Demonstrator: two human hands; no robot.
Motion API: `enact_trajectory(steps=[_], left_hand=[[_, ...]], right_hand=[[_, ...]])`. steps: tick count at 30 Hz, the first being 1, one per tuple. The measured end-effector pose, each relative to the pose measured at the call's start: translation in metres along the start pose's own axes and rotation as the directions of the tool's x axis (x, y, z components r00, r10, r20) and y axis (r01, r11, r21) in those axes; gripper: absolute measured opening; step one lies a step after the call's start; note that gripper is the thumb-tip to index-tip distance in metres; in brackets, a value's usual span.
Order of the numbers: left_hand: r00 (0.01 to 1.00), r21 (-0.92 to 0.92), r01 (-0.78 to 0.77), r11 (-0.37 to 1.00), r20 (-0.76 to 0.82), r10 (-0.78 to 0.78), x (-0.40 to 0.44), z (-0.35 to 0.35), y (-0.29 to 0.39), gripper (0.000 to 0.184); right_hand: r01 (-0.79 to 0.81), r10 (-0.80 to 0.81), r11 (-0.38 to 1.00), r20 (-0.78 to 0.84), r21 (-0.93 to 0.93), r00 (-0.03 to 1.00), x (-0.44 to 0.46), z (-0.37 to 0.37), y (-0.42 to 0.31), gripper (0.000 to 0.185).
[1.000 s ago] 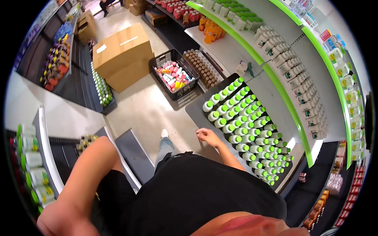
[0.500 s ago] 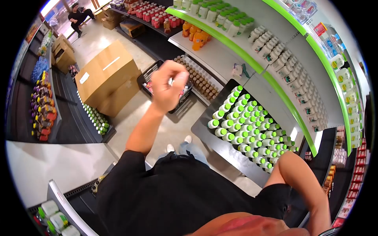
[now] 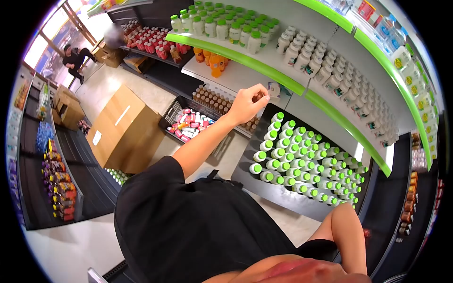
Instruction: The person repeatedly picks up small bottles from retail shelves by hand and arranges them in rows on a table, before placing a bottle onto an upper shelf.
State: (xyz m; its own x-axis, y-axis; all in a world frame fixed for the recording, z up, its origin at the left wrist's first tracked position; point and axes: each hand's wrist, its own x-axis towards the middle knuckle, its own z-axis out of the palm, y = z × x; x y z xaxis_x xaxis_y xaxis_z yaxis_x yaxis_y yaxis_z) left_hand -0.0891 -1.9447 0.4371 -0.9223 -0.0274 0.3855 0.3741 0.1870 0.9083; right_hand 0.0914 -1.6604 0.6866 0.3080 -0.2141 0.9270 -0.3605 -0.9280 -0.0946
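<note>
My left hand is raised at the centre, its fingers curled and pressed together; whatever they hold, if anything, is too small to name. Just right of it a small white box lies on the white lower shelf. Below and right of the hand, many white bottles with green caps stand in rows on a dark shelf board. My right arm is bent at the lower right, and my right hand is out of view.
A black basket of mixed bottles and a large cardboard box stand on the floor. Green-edged shelves carry white bottles above. A person crouches at the far left. Dark shelves line the left.
My left hand came up from out of view and moved right, towards the white lower shelf. My right hand has left the view as that arm bent back. The view has turned.
</note>
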Motion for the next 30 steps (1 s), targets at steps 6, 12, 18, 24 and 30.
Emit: enact_trajectory(steps=[6, 12, 18, 24, 30], left_hand=[[0.997, 0.083, -0.042, 0.996, 0.069, 0.036, 0.069, 0.012, -0.053, 0.013], [0.995, 0.175, -0.102, 0.979, -0.002, 0.104, 0.199, 0.028, -0.128, 0.036], [0.994, 0.399, -0.016, 0.917, 0.107, -0.029, 0.278, 0.049, -0.168, 0.070], [0.995, 0.309, -0.032, 0.951, 0.102, 0.001, 0.310, 0.065, -0.185, 0.075], [0.965, 0.160, -0.057, 0.985, 0.263, 0.013, 0.309, 0.053, -0.196, 0.075]], right_hand=[[-0.063, 0.054, 0.989, -0.069, -0.135, 0.996, -0.007, -0.008, 0.021, 0.016], [-0.117, 0.072, 0.940, -0.149, -0.320, 0.986, 0.008, 0.000, 0.056, 0.011], [-0.104, 0.008, 0.891, -0.213, -0.443, 0.977, 0.034, 0.001, 0.103, 0.013], [-0.830, -0.105, -0.004, -0.825, -0.558, 0.555, -0.130, -0.062, 0.100, 0.019], [-0.956, 0.099, -0.258, -0.981, 0.137, -0.167, -0.280, -0.165, 0.241, 0.044]])
